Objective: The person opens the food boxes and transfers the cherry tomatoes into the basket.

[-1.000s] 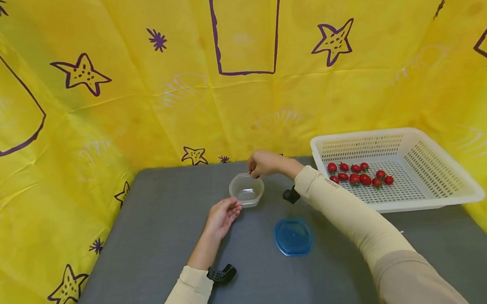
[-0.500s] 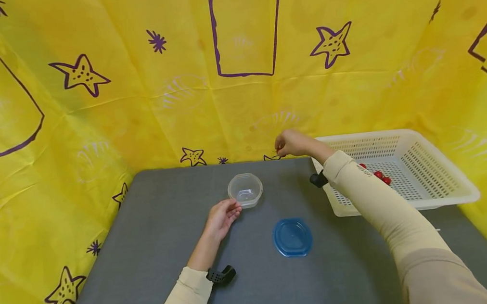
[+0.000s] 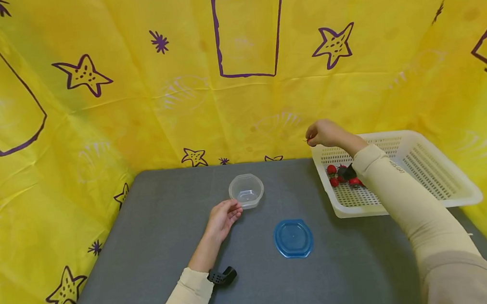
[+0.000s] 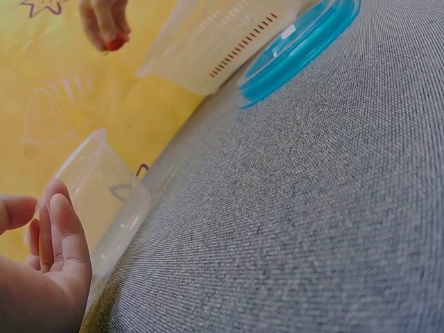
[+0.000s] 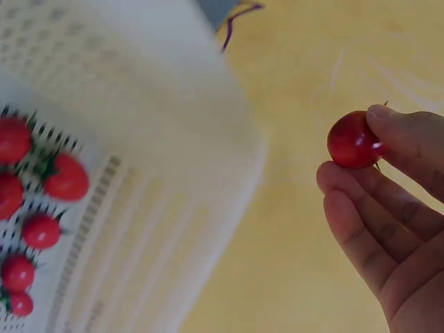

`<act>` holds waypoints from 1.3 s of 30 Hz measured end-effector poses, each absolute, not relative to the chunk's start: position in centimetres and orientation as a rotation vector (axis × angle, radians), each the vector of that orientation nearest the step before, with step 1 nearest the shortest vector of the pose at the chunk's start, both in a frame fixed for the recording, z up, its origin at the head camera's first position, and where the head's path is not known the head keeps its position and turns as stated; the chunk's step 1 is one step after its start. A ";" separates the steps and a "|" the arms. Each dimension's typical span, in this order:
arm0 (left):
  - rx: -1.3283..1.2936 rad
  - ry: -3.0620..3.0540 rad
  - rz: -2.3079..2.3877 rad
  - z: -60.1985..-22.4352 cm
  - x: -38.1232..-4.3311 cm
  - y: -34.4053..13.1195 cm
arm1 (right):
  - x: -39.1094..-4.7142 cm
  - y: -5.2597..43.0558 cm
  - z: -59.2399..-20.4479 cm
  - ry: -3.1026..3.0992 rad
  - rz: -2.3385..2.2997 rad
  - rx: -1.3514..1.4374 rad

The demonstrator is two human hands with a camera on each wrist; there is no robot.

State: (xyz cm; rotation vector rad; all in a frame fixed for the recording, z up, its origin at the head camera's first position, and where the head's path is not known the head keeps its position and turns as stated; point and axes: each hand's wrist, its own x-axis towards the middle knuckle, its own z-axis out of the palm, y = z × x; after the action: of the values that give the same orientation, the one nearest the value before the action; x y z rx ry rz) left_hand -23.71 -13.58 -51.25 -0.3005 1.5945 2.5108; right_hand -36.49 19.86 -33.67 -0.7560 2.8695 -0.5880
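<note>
My right hand (image 3: 325, 133) is raised by the back left corner of the white basket. It pinches a cherry tomato (image 5: 352, 141) with a green stem between thumb and fingers. Inside the basket (image 3: 460, 198), several more cherry tomatoes (image 3: 331, 169) lie on the slotted floor, some hidden behind the right wrist. A small clear plastic container (image 3: 247, 196) stands uncovered on the table, with nothing in it. At its near left side is my left hand (image 3: 223, 219), fingertips right at the wall and fingers loosely bent, as the left wrist view (image 4: 59, 243) also has it.
A blue lid (image 3: 293, 238) lies flat on the grey table (image 3: 149, 266), to the near right of the clear container. Yellow cloth (image 3: 135, 108) with purple drawings hangs along the back and sides. The basket takes up the table's back right.
My right hand has moved right and up from the clear container to the basket's corner, the tomato in its fingers. My left hand stays beside the container.
</note>
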 end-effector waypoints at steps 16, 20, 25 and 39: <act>-0.399 1.606 2.488 -50.8 -24.0 -13.2 | -36.7 26.6 -34.6 2.935 -0.590 -0.578; -0.395 1.614 2.492 -50.9 -23.9 -13.2 | -36.8 27.9 -35.1 2.958 -0.542 -0.555; -0.398 1.619 2.493 -50.8 -23.8 -13.3 | -36.6 29.3 -35.7 2.949 -0.541 -0.474; -0.406 1.607 2.494 -50.9 -23.7 -13.5 | -36.7 32.6 -38.8 2.922 -0.499 -0.352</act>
State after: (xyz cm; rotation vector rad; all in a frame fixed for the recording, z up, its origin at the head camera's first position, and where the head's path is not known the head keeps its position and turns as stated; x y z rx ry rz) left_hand -23.70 -13.53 -50.89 -0.4064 1.6068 2.4945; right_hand -36.69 32.62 -38.84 -0.3522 2.9219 -0.4991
